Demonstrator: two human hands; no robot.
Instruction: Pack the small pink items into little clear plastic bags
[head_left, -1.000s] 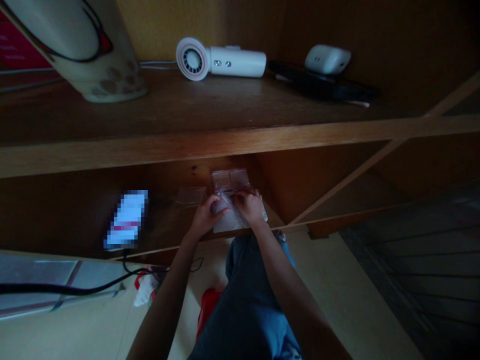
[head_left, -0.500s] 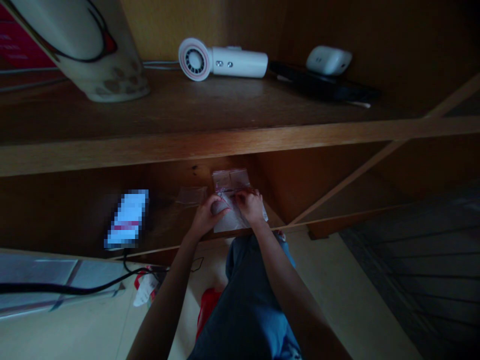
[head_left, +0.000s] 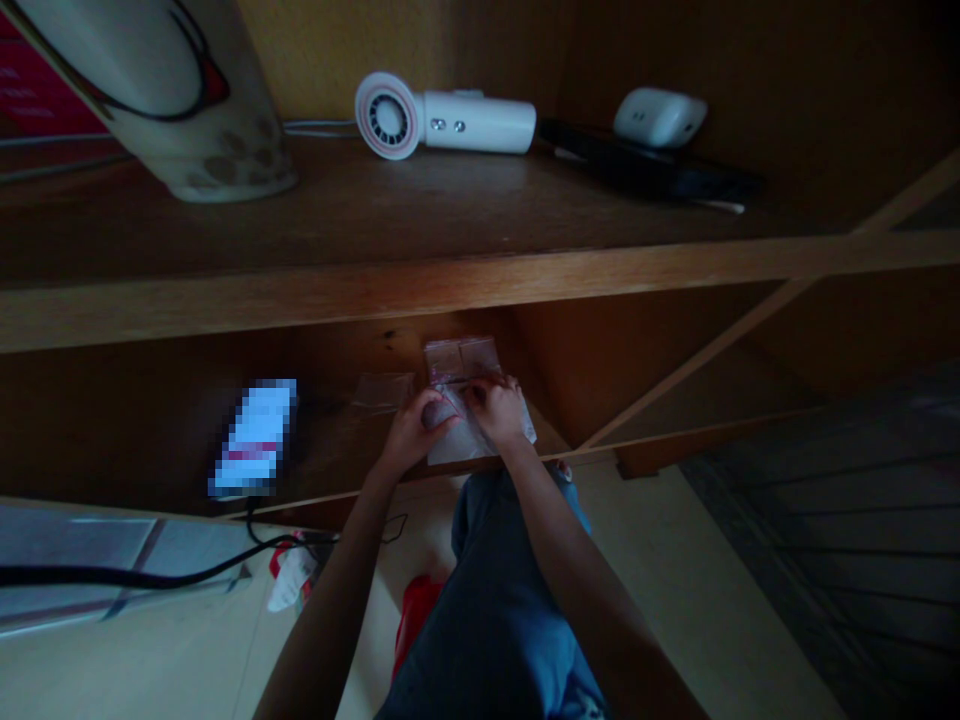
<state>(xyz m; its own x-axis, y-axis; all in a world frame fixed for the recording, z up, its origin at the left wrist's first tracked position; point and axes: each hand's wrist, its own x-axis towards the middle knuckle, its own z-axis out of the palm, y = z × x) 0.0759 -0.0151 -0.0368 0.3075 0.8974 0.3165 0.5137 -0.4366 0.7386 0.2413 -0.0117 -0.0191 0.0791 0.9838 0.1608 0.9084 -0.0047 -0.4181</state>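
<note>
On the lower shelf, a clear plastic bag lies between my hands. My left hand is curled at its left side, thumb over the plastic and forefinger bent, gripping the edge. With bent fingers, my right hand pinches the bag near its top; the fingertips are partly hidden. A thin dark line crosses the plastic just above the fingers, too small to name. Behind the hands rest more clear zip bags, and a flat clear bag is left of them.
A phone with a lit, blurred screen stands at left, a black cable below it. The upper shelf carries a large cup, a white handheld fan, a dark flat object and a white earbud case. A wooden divider rises at right.
My right hand has shifted very slightly at the bag, fingers still bent. The left hand and the bags look the same.
</note>
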